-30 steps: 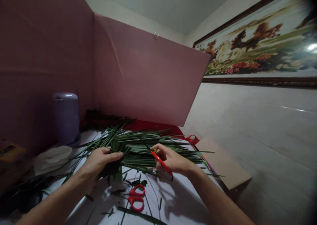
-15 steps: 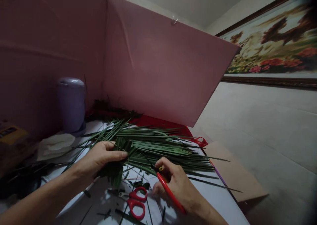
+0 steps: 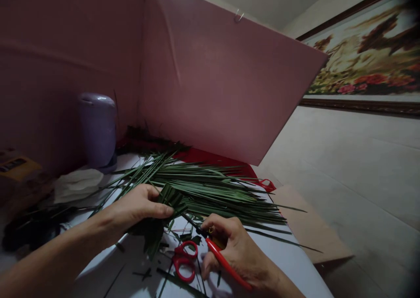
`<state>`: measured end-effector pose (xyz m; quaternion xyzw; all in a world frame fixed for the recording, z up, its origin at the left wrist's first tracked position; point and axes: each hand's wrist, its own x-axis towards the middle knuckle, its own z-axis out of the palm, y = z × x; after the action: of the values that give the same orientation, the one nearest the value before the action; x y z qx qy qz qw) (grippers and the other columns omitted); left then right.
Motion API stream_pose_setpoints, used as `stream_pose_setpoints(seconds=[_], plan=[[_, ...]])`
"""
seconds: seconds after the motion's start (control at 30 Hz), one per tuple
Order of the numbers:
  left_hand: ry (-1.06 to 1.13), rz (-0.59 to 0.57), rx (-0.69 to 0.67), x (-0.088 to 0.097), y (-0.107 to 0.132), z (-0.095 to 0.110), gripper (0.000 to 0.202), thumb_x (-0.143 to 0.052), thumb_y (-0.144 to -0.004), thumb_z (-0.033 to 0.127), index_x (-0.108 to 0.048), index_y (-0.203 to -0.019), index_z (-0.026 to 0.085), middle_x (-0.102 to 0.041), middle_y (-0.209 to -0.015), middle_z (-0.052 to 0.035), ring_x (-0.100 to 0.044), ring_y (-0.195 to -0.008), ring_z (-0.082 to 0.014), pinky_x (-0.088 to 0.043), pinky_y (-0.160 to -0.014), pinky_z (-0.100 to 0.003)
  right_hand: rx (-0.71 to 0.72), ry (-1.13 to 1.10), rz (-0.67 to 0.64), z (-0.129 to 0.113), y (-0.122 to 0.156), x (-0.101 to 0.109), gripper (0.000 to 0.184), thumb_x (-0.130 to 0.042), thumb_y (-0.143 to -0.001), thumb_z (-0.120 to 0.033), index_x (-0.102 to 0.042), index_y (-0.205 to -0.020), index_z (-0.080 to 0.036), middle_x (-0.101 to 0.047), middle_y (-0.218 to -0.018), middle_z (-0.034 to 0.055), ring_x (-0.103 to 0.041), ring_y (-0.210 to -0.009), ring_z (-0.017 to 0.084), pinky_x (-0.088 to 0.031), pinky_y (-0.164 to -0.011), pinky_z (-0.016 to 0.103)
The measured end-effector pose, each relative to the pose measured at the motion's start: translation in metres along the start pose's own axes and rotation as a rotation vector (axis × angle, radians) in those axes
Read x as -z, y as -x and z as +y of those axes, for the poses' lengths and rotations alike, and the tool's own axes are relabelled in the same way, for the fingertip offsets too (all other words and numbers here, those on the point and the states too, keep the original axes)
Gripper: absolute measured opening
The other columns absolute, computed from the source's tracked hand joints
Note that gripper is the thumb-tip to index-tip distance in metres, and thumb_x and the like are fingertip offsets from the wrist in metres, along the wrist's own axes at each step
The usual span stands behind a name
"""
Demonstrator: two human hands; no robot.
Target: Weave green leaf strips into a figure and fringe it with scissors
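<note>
Behind the left end of the leaf pile (image 3: 216,191) stands a lidded purple bin (image 3: 98,131). Along the pile's near-left edge, the left hand (image 3: 146,205) pinches a folded leaf piece (image 3: 169,195), thumb pressed on top; it has kept this grip over the last second. Just in front of the pile, red scissors (image 3: 183,257) lie untouched among clippings on the white worktop (image 3: 292,261). To their right, the right hand (image 3: 234,250) has drawn off the pile to its near side, fingers curled round a red-handled tool (image 3: 226,263), thumb apart from the index finger. The tool's dark end now points at the folded leaf piece, closer than a second ago, so it seems within working reach; whether its tips are apart or touch the piece, I cannot tell.
</note>
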<state>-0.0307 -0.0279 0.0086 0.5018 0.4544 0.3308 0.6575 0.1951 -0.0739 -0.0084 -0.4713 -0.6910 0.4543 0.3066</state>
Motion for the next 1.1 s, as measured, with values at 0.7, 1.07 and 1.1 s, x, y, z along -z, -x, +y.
stream_pose_setpoints(seconds=[0.7,1.07,1.1], plan=[[0.038,-0.011,0.08,0.002,-0.003,0.001,0.021,-0.075,-0.05,0.028,-0.068,-0.063,0.013,-0.067,-0.057,-0.0068,-0.055,-0.042,-0.015,-0.039,-0.039,-0.023,0.162,0.246,0.045,0.011,-0.004,0.006,0.037,-0.08,-0.052,-0.03,-0.056,-0.078,-0.02,-0.045,-0.06,-0.0075,-0.037,-0.051,0.008,-0.027,-0.047,0.021],[0.0,-0.043,0.117,0.002,-0.002,-0.002,0.018,-0.073,-0.047,0.025,-0.069,-0.06,0.013,-0.068,-0.058,-0.0087,-0.056,-0.043,-0.0141,-0.04,-0.04,-0.022,0.215,0.233,-0.003,0.015,-0.004,0.008,0.044,-0.082,-0.049,-0.033,-0.059,-0.084,-0.02,-0.044,-0.061,-0.007,-0.034,-0.053,0.008,-0.029,-0.049,0.02],[-0.007,-0.041,0.12,0.002,-0.002,-0.003,0.018,-0.073,-0.047,0.025,-0.069,-0.059,0.012,-0.067,-0.057,-0.0083,-0.056,-0.043,-0.0141,-0.04,-0.039,-0.022,0.218,0.229,-0.01,0.015,-0.004,0.009,0.044,-0.082,-0.049,-0.032,-0.06,-0.084,-0.02,-0.044,-0.061,-0.007,-0.033,-0.053,0.008,-0.028,-0.049,0.02]])
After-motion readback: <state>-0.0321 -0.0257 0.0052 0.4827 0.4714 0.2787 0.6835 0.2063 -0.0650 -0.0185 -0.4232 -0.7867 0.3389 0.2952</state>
